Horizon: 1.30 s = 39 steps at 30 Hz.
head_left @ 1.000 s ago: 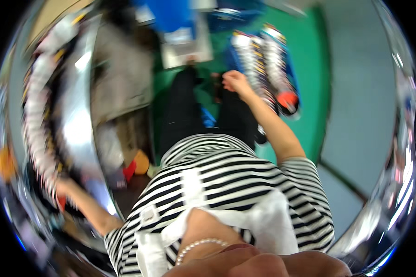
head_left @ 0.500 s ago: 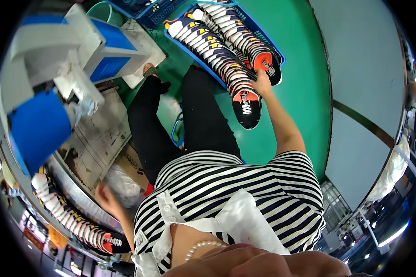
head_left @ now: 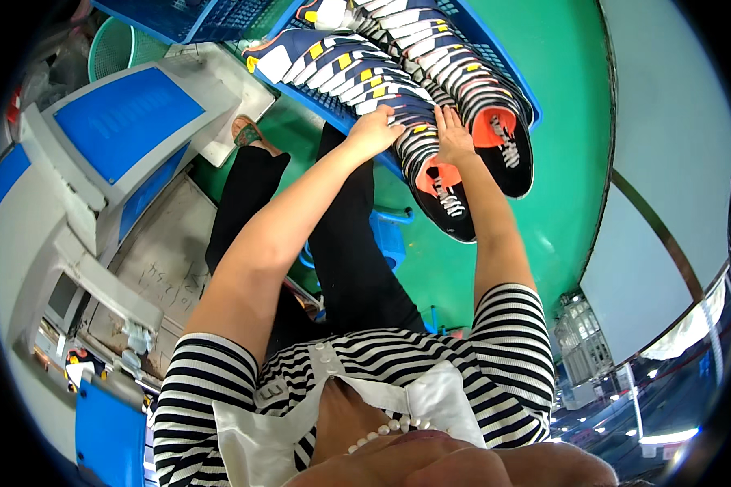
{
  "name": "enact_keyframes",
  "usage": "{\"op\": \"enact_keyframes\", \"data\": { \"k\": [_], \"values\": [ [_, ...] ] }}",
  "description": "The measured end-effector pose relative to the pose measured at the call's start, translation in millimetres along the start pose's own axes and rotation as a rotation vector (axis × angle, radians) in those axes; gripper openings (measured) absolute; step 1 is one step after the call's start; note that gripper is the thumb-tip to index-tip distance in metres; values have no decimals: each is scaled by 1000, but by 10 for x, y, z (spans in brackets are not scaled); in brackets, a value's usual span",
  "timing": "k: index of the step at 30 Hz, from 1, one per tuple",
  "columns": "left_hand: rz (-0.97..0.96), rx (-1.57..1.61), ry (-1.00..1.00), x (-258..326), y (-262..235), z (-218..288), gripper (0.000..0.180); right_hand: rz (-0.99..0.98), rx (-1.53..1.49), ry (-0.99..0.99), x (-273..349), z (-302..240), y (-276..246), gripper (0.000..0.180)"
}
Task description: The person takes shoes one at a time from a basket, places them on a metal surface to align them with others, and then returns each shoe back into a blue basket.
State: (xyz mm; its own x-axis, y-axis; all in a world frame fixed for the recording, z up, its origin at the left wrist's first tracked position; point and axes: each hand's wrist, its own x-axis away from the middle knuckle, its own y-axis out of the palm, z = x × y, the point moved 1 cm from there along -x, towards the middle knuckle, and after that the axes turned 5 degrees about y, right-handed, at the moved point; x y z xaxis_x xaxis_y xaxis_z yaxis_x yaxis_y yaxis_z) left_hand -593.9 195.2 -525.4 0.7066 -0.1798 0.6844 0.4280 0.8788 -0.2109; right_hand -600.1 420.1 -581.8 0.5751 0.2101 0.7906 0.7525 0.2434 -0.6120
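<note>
Two long rows of nested shoe uppers, navy and white with yellow tabs, lie in a blue plastic crate [head_left: 304, 99]. The left row [head_left: 345, 71] ends in a black toe with pale laces and an orange lining, overhanging the crate's near edge. My left hand [head_left: 374, 134] grips this row's left side with bent fingers. Against its right side lies my right hand [head_left: 455, 140], fingers stretched out; its thumb is hidden. The right row [head_left: 463, 69], also ending in a black laced toe, sits just beyond my right hand, apparently untouched.
A white and blue machine [head_left: 126, 122] stands at my left, with a green basket [head_left: 112, 50] behind it. Another blue crate [head_left: 183, 18] is at the far left. A blue stool [head_left: 388, 242] shows beside my leg. Grey panels [head_left: 666, 105] border the green floor at right.
My left hand has come from the far left to the left row of uppers. My right hand has moved from between the rows' ends onto that row's side. The view has shifted.
</note>
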Motion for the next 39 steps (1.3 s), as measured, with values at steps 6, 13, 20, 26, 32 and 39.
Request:
{"op": "enact_keyframes", "data": {
  "k": [6, 13, 20, 26, 32, 39],
  "values": [
    [389, 563, -471, -655, 430, -761, 86, -187, -118, 40, -256, -22, -67, 133],
    [176, 1017, -249, -754, 438, -1081, 102, 19, -156, 60, -98, -112, 10, 94],
    [247, 505, -307, -648, 263, -926, 84, -186, -375, 151, 110, -82, -528, 96],
    [211, 1104, -281, -740, 288, -970, 93, 8, -407, -34, -65, 59, 233, 106],
    [89, 956, -390, -917, 288, -1095, 104, -144, -291, 11, -210, 29, 125, 116],
    [265, 947, -163, -974, 402, -1172, 98, -206, -466, 56, -273, 2, 129, 121]
  ]
}}
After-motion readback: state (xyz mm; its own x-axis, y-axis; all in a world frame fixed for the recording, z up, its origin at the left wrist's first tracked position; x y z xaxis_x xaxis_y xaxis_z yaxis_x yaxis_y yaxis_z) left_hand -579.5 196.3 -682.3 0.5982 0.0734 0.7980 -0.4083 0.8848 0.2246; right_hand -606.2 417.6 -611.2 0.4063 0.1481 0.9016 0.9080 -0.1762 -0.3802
